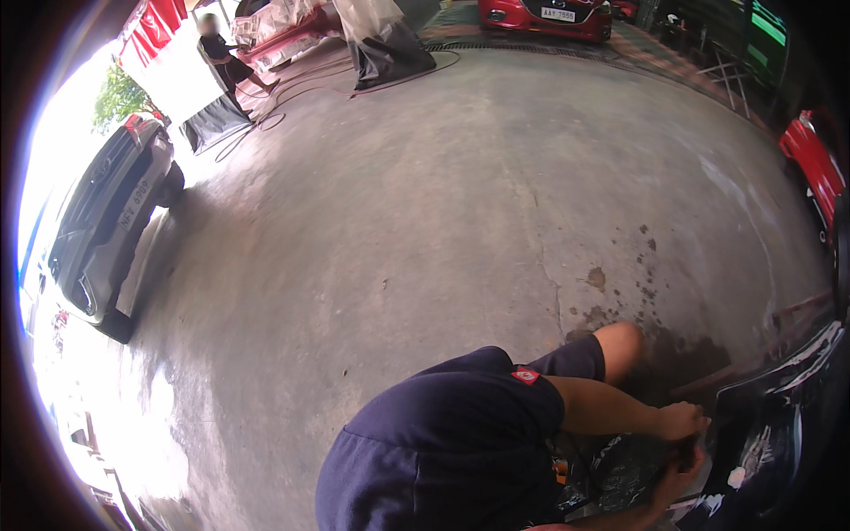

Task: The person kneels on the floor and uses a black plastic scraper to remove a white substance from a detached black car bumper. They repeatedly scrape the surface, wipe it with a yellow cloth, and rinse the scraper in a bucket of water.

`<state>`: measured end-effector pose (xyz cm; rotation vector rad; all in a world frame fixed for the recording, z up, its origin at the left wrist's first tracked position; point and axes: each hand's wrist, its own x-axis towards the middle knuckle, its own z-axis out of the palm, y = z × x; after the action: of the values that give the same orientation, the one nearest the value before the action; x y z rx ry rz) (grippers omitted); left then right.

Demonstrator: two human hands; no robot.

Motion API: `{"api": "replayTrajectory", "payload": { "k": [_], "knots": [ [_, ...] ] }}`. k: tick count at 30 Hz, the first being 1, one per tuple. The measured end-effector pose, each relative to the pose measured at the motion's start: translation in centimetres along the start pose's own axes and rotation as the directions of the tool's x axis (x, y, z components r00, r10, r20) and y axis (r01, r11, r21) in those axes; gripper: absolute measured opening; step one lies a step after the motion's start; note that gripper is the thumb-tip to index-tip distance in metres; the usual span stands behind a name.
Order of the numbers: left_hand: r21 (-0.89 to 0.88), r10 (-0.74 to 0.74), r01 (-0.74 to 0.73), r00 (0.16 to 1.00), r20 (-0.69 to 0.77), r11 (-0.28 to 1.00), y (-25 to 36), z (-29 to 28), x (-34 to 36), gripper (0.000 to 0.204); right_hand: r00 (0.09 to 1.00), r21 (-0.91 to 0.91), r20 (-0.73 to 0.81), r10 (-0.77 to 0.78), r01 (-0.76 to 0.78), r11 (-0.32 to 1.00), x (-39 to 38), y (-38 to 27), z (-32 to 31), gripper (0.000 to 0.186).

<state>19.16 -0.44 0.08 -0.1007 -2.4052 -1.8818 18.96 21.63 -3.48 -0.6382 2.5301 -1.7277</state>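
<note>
As hands [680,422] reach, panel [770,438] sits beside.

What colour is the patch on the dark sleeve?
The patch is red with a small whitish mark, best seen in the head view.

From your head, the wide view looks down and out across the floor [381,230], bending at its rim; your hands [680,422] sit near, lower right, the top red car [522,18] well off.
</note>
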Motion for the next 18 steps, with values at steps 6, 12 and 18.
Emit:
{"api": "replayTrajectory", "payload": {
  "k": [6,12,18],
  "knots": [
    [-0.399,-0.259,0.385,0.906,0.336,0.832,1.5,-0.3,-1.5,0.063,0.989,-0.052,-0.138,-0.046,0.040,0.998,-0.1,-1.0,0.6,0.041],
    [-0.353,-0.003,0.042,0.994,0.109,0.935,0.2,1.9,-2.2,0.055,0.996,-0.146,-0.084,0.023,-0.035,0.989,-0.1,-2.5,1.1,0.037],
    [-0.124,0.084,-0.069,0.989,0.121,0.990,-1.7,2.8,-0.3,0.041,0.996,-0.295,-0.082,-0.033,0.008,0.955,-0.4,-2.6,2.3,0.037]
  ]
}}
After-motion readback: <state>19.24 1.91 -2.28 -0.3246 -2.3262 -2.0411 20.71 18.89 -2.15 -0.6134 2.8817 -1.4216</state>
